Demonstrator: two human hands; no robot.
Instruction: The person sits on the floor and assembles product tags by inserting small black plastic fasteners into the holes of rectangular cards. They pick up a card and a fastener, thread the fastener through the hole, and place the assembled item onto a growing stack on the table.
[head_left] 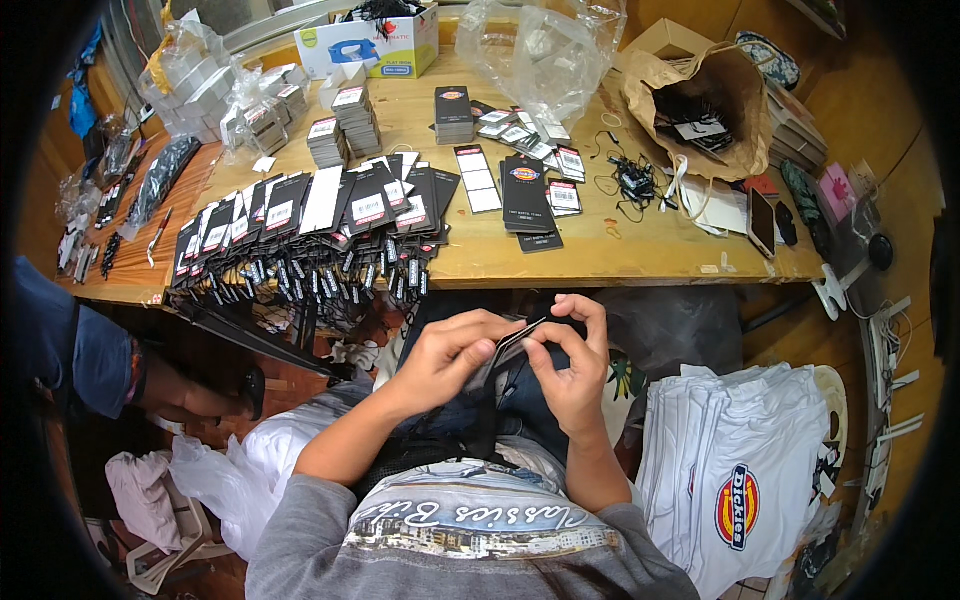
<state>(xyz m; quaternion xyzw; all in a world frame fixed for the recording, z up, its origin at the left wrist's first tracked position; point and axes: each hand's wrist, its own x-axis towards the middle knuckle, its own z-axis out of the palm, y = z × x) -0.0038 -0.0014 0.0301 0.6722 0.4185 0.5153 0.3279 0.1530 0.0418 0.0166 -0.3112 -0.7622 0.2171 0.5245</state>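
Observation:
Over my lap, just off the table's near edge, my left hand (445, 362) pinches a thin black hang tag (514, 338), seen nearly edge-on. My right hand (572, 372) has its thumb and fingers closed at the tag's other end, with one finger raised; a string there is too small to make out. On the table ahead lies a wide, overlapping spread of black and white hang tags (370, 205), their black strings (330, 283) hanging over the edge. Right of it are a short pile of black tags (526, 190) and a white label strip (477, 180).
Tag stacks (356, 122) and a dark stack (454, 115) stand farther back, near a printed carton (368, 45). A paper bag (745, 150), black strings (635, 185) and a phone (761, 222) lie right. Folded white shirts (730, 450) sit beside me; another person's leg (180, 390) is left.

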